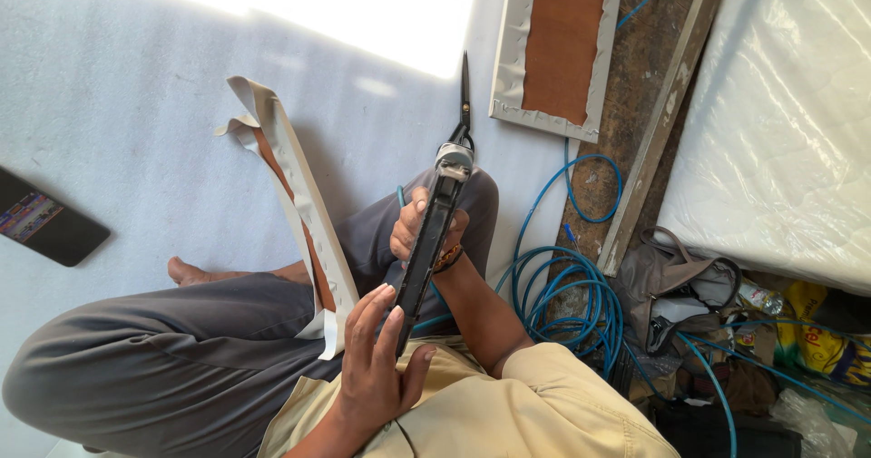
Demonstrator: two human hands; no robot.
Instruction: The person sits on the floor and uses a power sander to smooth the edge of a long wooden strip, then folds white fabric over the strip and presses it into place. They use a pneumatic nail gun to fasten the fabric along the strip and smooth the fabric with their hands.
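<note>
My right hand (419, 231) grips the middle of a long black pneumatic staple gun (432, 231) held over my lap, its silver end pointing away from me. My left hand (376, 358) has its fingers spread and touches the near end of the tool. Across my left leg leans a narrow board wrapped in white leatherette (299, 195), its loose cover hanging at the top. I sit cross-legged in grey trousers on a white padded sheet (136, 104).
Black scissors (464, 95) lie on the sheet beyond the tool. A brown panel with a white wrapped edge (558, 45) lies farther off. A coiled blue air hose (572, 286), a grey bag (671, 281), a phone (45, 218) and a plastic-covered mattress (789, 122) surround me.
</note>
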